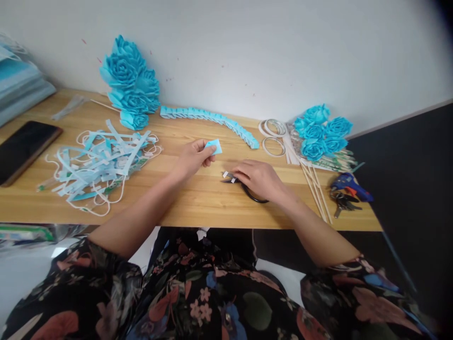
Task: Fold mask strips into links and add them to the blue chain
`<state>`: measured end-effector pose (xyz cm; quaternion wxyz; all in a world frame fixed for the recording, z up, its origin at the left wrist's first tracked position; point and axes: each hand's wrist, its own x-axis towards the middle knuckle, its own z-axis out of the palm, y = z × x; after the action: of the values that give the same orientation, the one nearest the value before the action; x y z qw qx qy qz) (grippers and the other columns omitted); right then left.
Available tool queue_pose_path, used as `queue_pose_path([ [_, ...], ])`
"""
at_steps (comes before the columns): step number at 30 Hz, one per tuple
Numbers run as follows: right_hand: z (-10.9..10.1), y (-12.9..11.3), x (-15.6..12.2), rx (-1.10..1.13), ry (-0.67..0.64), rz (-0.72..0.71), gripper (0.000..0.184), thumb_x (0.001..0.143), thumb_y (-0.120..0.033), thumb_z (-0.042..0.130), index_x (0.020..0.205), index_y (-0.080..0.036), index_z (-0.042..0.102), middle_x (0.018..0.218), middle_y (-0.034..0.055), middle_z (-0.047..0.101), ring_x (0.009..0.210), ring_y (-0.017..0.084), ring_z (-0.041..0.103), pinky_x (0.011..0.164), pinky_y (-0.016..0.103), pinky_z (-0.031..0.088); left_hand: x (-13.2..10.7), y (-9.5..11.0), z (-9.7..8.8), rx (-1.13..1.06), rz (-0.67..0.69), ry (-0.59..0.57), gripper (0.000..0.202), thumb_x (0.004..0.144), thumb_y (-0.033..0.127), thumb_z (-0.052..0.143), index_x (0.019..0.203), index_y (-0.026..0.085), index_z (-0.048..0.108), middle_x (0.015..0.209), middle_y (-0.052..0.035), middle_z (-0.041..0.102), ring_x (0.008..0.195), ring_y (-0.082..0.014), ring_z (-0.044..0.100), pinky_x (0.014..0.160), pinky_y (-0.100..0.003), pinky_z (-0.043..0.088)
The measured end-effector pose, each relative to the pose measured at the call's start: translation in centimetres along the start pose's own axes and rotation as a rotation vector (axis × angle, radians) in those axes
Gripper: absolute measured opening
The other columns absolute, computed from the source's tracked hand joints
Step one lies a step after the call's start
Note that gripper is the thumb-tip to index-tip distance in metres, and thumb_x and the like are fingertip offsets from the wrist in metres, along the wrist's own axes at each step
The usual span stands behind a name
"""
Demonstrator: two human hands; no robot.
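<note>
My left hand (195,158) is closed, pinching a small folded light-blue piece (214,146) between thumb and fingers above the table. Black-handled scissors (255,195) lie on the wood, with small white bits (225,174) on their blades. Over the scissors rests my right hand (257,177), its fingers drawn together by the blades. Whether those fingertips grip the scissors or a white bit is hidden. Beyond both hands, a curved row of folded light-blue pieces (212,117) runs along the table.
Blue flowers (130,85) stand at the back left, more blue flowers (320,132) at the right. A heap of strips and ear loops (102,165) lies left, near a phone (28,148). Tape rolls (273,145), sticks (316,193), a glue gun (350,185) and keys (342,203) lie right.
</note>
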<state>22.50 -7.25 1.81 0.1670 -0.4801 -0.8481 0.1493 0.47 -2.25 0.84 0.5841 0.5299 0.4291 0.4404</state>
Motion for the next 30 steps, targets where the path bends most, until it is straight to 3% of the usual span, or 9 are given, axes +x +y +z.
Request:
queue_pose_path([
  [5,-0.2,-0.6,0.8,-0.147,-0.083,-0.151,0.021,0.097,-0.024,0.052,0.105,-0.024,0.071,0.101,0.0078,0.074,0.091,0.023,0.064,0.073,0.033,0.044,0.2,-0.3,-0.1,-0.010,-0.006,0.007,0.022,0.080,0.032,0.066,0.068,0.016,0.056,0.060,0.0008,0.061,0.050,-0.0070,0.049,0.052,-0.021,0.040],
  [10,-0.6,-1.6,1.5,-0.351,-0.147,-0.250,0.021,0.099,-0.023,0.050,0.097,-0.019,0.071,0.095,0.0091,0.073,0.085,0.022,0.062,0.068,0.032,0.041,0.4,-0.5,-0.2,-0.024,-0.018,0.009,0.021,0.081,0.029,0.065,0.070,0.016,0.055,0.061,0.0013,0.060,0.050,-0.0063,0.049,0.053,-0.021,0.039],
  [15,-0.4,-2.3,1.7,-0.479,-0.157,-0.262,0.023,0.100,-0.023,0.049,0.093,-0.016,0.069,0.090,0.0091,0.073,0.080,0.021,0.062,0.062,0.030,0.038,0.4,-0.3,-0.2,-0.013,-0.032,0.005,0.020,0.083,0.027,0.064,0.070,0.016,0.053,0.061,0.0019,0.060,0.051,-0.0062,0.049,0.054,-0.020,0.040],
  [22,0.0,-1.4,1.1,-0.429,-0.115,-0.235,0.025,0.101,-0.024,0.046,0.099,-0.016,0.070,0.095,0.0088,0.073,0.087,0.020,0.064,0.063,0.029,0.041,0.1,0.1,0.0,-0.015,-0.053,-0.007,0.019,0.085,0.022,0.061,0.070,0.016,0.053,0.060,0.0026,0.059,0.050,-0.0052,0.048,0.054,-0.020,0.039],
  [25,-0.2,-1.6,1.2,-0.434,-0.149,-0.243,0.020,0.100,-0.024,0.050,0.103,-0.016,0.069,0.098,0.0082,0.073,0.088,0.021,0.064,0.063,0.029,0.040,0.1,0.1,0.0,-0.018,-0.061,-0.010,0.018,0.086,0.021,0.060,0.070,0.016,0.053,0.060,0.0027,0.059,0.050,-0.0051,0.048,0.054,-0.020,0.039],
  [30,-0.2,-2.4,1.9,-0.478,-0.202,-0.267,0.020,0.100,-0.021,0.048,0.094,-0.016,0.067,0.091,0.0082,0.070,0.084,0.020,0.060,0.060,0.029,0.037,0.4,0.0,0.0,-0.028,-0.064,-0.007,0.018,0.086,0.021,0.060,0.070,0.016,0.053,0.060,0.0030,0.059,0.049,-0.0050,0.047,0.053,-0.020,0.038],
])
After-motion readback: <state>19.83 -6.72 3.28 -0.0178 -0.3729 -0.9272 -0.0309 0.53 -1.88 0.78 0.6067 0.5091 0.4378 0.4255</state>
